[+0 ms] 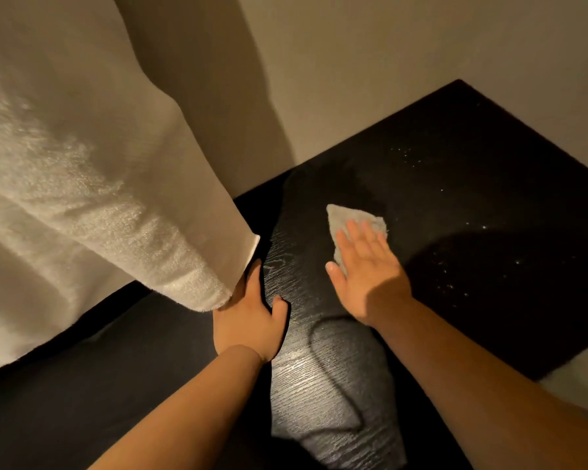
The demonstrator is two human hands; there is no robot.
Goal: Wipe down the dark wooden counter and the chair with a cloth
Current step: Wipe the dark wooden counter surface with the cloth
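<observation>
Scanning from nine o'clock, I log a white towel (99,198) hanging across the left of the view, its hem touching the left hand (248,320) at about seven o'clock of centre. That hand's thumb lies spread on the wood and one finger runs straight along the hem. The other fingers are hidden beneath it, so I cannot tell whether the hand grasps the towel or merely pushes it aside. The dark wooden counter (319,385) shows bare grain at six o'clock. Just right of centre the cloth (357,218) lies flat on the counter under the right hand (364,266), which presses it with straight, unclenched fingers. Pale specks (455,276) dot the surface toward three o'clock, so I judge that side not yet wiped and the counter roughly part done. No chair is in view, so I count it as outstanding. The towel overhangs the counter's left edge and obstructs wiping there. A plain wall (387,62) closes twelve o'clock.
</observation>
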